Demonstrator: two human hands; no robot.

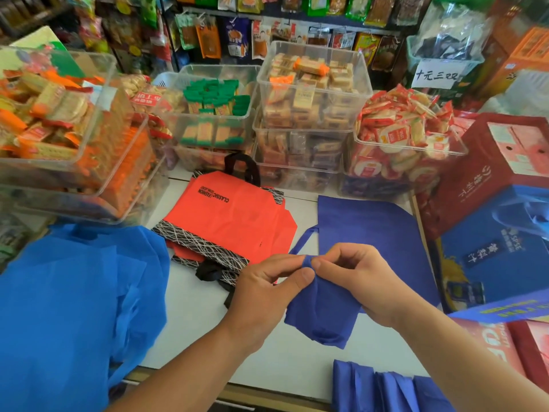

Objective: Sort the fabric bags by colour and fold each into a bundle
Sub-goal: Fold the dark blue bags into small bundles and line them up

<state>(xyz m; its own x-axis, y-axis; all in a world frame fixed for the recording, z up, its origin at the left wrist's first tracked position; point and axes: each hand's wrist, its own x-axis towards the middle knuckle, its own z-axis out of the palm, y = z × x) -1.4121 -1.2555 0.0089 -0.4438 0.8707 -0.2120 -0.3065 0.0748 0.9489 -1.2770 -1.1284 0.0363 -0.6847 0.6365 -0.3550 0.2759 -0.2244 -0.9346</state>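
At the 5 o'clock edge of the white table lies a row of folded dark blue fabric bundles, partly cut off by the frame. Just above centre-bottom, the person's left hand and right hand meet over a folded dark blue fabric bag; both hands pinch its narrow handle strip between thumb and fingertips, the left from 9 o'clock, the right from 3 o'clock, while the bag's body hangs below the grip. At 8 o'clock a heap of bright blue fabric bags spreads over the table's near left corner. Towards 12 o'clock from the hands lies a flat stack of orange-red fabric bags with black-and-white patterned trim and black handles. At 2 o'clock from the hands, a flat dark blue fabric bag rests on the table, beside the orange-red stack. Farther, at 3 o'clock, stand red and blue gift boxes. Along the far side, from 10 to 1 o'clock, clear plastic tubs of wrapped snacks are stacked
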